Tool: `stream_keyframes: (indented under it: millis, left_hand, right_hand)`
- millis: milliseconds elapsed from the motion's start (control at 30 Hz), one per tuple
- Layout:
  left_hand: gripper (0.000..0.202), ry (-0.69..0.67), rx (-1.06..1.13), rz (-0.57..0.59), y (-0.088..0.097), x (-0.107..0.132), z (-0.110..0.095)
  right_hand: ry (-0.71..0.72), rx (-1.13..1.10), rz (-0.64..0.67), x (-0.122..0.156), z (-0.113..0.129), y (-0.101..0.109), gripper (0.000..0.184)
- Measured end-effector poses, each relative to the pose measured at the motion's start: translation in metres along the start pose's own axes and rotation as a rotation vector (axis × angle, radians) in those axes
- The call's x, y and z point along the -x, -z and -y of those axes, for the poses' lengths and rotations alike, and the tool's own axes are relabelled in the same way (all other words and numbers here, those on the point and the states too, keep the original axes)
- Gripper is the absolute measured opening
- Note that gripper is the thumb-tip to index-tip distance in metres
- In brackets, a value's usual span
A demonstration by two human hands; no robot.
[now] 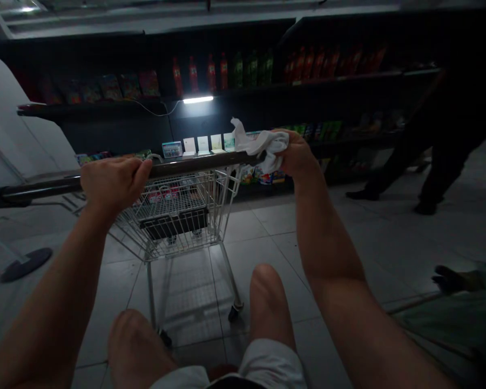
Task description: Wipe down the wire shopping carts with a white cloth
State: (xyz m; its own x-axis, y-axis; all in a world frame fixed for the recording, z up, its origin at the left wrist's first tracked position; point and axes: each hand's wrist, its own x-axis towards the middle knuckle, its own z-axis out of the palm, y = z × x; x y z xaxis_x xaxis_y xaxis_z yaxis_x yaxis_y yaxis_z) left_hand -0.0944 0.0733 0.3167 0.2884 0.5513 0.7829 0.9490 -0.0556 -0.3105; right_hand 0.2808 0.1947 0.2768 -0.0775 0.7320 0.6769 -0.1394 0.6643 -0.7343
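A wire shopping cart (182,210) stands in front of me, its dark handlebar (186,165) running across at chest height. My left hand (113,181) is wrapped round the bar left of its middle. At the bar's right end, my right hand (297,154) is closed on a crumpled white cloth (267,145), which lies against the handle. Part of the cloth sticks up to the left of the fingers. The right fingertips are hidden behind the cloth. Inside the basket, some small red items show dimly through the wires.
Dark store shelves (243,89) with red bottles (211,73), green bottles and packets stretch behind the cart. A lit lamp tube (198,100) hangs under a shelf. A person's dark-clothed legs (413,146) are at right. A post base (26,265) stands on the tiled floor at left.
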Motion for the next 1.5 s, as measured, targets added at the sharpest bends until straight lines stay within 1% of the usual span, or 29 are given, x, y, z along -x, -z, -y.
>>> stream_keyframes:
  millis: [67,133,233,333,400,467,500,533,567,600,667,700,767,800,833,867,900,967,1000,1033,1067,1133,1167,1233,1267,1300,1333,1400,1500]
  left_hand:
    - [0.057,0.005,0.019,0.001,-0.002,0.004,0.016]
    - [0.055,0.013,0.04,-0.001,-0.004,0.007,0.028]
    - [0.05,0.006,0.093,-0.036,-0.008,0.012,0.045]
    - [0.048,0.008,0.166,-0.07,-0.014,0.017,0.067]
    - [0.048,0.071,0.202,-0.068,-0.018,0.019,0.082]
    - [0.049,0.196,0.181,-0.038,-0.019,0.018,0.091]
    - [0.049,0.24,0.153,-0.009,-0.018,0.018,0.091]
    - [0.051,0.263,0.121,0.01,-0.015,0.017,0.086]
    - [0.054,0.244,0.096,0.031,-0.011,0.017,0.076]
    - [0.056,0.165,0.114,0.046,-0.005,0.017,0.063]
    - [0.06,0.069,0.21,-0.021,0.008,0.016,0.026]
    - [0.059,0.011,0.263,-0.048,0.016,0.016,0.007]
    - [0.057,-0.067,0.324,-0.098,0.029,0.018,-0.026]
    - [0.056,-0.093,0.315,-0.101,0.034,0.019,-0.037]
    - [0.055,-0.096,0.315,-0.135,0.037,0.02,-0.043]
    - [0.053,-0.093,0.33,-0.173,0.039,0.022,-0.044]
    - [0.051,-0.095,0.361,-0.213,0.039,0.024,-0.04]
    - [0.045,-0.115,0.463,-0.284,0.036,0.029,-0.026]
    - [0.041,-0.132,0.517,-0.314,0.033,0.031,-0.016]
    - [0.039,-0.143,0.558,-0.342,0.03,0.033,-0.007]
    - [0.036,-0.151,0.589,-0.369,0.027,0.036,0.0]
    - [0.032,-0.14,0.63,-0.418,0.022,0.039,0.012]
    - [0.03,-0.135,0.647,-0.438,0.02,0.041,0.015]
    - [0.029,-0.132,0.666,-0.444,0.018,0.044,0.021]
    - [0.029,-0.125,0.674,-0.439,0.017,0.045,0.023]
    - [0.028,-0.118,0.678,-0.435,0.016,0.046,0.026]
    - [0.028,-0.11,0.681,-0.428,0.016,0.048,0.029]
    - [0.027,-0.067,0.703,-0.432,0.015,0.051,0.036]
    - [0.025,-0.008,0.751,-0.479,0.013,0.055,0.044]
  right_hand:
    - [0.036,-0.04,-0.024,-0.001,-0.007,-0.014,0.016]
    - [0.053,-0.043,-0.016,0.0,-0.014,-0.029,0.02]
    - [0.057,-0.004,0.041,0.001,-0.025,-0.046,0.023]
    - [0.077,0.093,0.098,0.004,-0.037,-0.059,0.025]
    - [0.123,0.202,0.1,0.01,-0.041,-0.07,0.024]
    - [0.219,0.323,0.047,0.02,-0.04,-0.085,0.023]
    - [0.284,0.38,0.004,0.027,-0.036,-0.094,0.026]
    - [0.35,0.431,-0.044,0.036,-0.03,-0.105,0.03]
    - [0.408,0.477,-0.093,0.046,-0.024,-0.116,0.035]
    - [0.456,0.516,-0.137,0.057,-0.016,-0.128,0.04]
    - [0.528,0.587,-0.189,0.079,-0.004,-0.153,0.047]
    - [0.556,0.615,-0.189,0.089,-0.002,-0.164,0.049]
    - [0.63,0.634,-0.154,0.104,-0.008,-0.185,0.048]
    - [0.669,0.631,-0.122,0.108,-0.018,-0.193,0.047]
    - [0.698,0.619,-0.093,0.111,-0.03,-0.199,0.045]
    - [0.708,0.603,-0.073,0.113,-0.045,-0.203,0.044]
    - [0.687,0.588,-0.058,0.112,-0.06,-0.204,0.043]
    - [0.572,0.557,-0.052,0.109,-0.085,-0.2,0.044]
    - [0.505,0.537,-0.067,0.106,-0.091,-0.197,0.044]
    - [0.454,0.517,-0.094,0.103,-0.092,-0.193,0.045]
    - [0.425,0.502,-0.124,0.1,-0.086,-0.191,0.047]
    - [0.447,0.497,-0.14,0.094,-0.06,-0.194,0.051]
    - [0.482,0.507,-0.1,0.092,-0.044,-0.2,0.052]
    - [0.563,0.531,0.038,0.092,-0.015,-0.216,0.053]
    - [0.594,0.539,0.096,0.094,-0.008,-0.226,0.052]
    - [0.609,0.546,0.127,0.097,-0.007,-0.234,0.051]
    - [0.612,0.552,0.13,0.101,-0.012,-0.241,0.05]
    - [0.598,0.566,0.106,0.111,-0.036,-0.248,0.048]
    - [0.617,0.572,0.106,0.126,-0.078,-0.244,0.046]
